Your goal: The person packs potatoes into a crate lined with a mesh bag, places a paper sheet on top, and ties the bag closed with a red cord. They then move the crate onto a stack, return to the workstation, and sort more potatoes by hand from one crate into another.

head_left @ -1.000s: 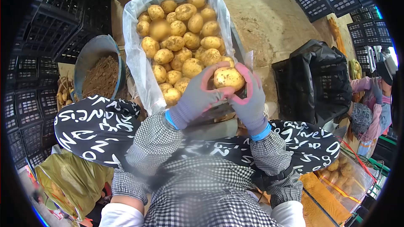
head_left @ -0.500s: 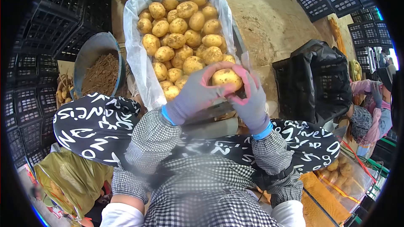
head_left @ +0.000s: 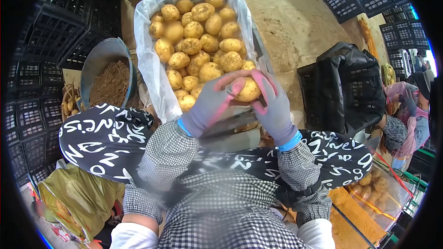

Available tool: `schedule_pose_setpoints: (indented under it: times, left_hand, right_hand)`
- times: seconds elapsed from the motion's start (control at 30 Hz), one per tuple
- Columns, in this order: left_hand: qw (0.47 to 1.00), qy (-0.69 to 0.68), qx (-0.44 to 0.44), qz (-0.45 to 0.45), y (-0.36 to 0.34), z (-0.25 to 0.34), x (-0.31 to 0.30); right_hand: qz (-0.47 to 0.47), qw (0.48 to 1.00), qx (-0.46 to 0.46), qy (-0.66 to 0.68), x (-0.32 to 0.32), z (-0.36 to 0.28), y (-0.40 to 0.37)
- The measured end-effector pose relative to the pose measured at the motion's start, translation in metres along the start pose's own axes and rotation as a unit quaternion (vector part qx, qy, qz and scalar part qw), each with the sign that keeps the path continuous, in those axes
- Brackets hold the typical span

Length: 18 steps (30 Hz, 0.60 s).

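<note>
A yellow potato [head_left: 248, 90] with soil on its skin is gripped between both gloved hands, over the near right corner of a crate. My left hand [head_left: 213, 102], in a grey and pink glove, closes on the potato's left side. On its other side, my right hand [head_left: 272, 106] presses with the fingers and thumb. Beyond the hands, the crate's white plastic liner [head_left: 148, 55] holds many loose potatoes [head_left: 193, 30], some smeared with dirt.
Left of the crate stands a blue tub [head_left: 87, 71] with brown soil. A black-lined crate [head_left: 341, 97] is at the right, and a co-worker [head_left: 408, 115] sits past it. Black crates [head_left: 69, 14] are stacked far left. Bagged potatoes [head_left: 374, 186] lie lower right.
The potato has turned in my fingers, showing a cleaner side. My left fingers have shifted along it, and my right hand has tilted slightly.
</note>
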<state>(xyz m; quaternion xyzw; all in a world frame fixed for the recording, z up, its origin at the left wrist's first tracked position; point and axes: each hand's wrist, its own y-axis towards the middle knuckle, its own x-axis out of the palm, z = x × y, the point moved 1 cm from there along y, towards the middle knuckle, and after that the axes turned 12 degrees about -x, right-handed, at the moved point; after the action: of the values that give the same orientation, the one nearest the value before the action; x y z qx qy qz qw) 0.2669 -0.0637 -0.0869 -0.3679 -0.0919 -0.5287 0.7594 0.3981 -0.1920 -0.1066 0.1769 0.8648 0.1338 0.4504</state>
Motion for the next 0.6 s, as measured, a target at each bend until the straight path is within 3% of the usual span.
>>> schedule_pose_setpoints:
  times: [0.1, 0.17, 0.27, 0.4, 0.5, 0.6]
  left_hand:
    - [0.992, 0.067, 0.101, 0.036, 0.008, -0.019, -0.001]
    - [0.991, 0.102, 0.069, 0.054, 0.011, -0.024, -0.009]
    - [0.995, 0.065, 0.039, 0.062, 0.011, -0.031, -0.019]
    - [0.994, 0.018, 0.012, 0.103, 0.014, -0.031, -0.018]
    - [0.941, 0.284, 0.094, 0.159, 0.036, -0.076, -0.058]
    - [0.910, 0.370, 0.094, 0.160, 0.037, -0.076, -0.055]
  right_hand:
    - [-0.020, 0.994, 0.066, 0.082, -0.003, -0.005, 0.004]
    - [-0.033, 0.971, 0.154, 0.178, -0.003, -0.012, 0.002]
    - [-0.005, 0.990, 0.071, 0.121, -0.001, -0.011, -0.001]
    - [-0.008, 0.984, 0.088, 0.157, -0.006, -0.012, 0.001]
    - [-0.012, 0.965, 0.126, 0.229, -0.008, -0.007, -0.002]
    - [0.020, 0.935, 0.168, 0.312, -0.004, -0.005, -0.003]
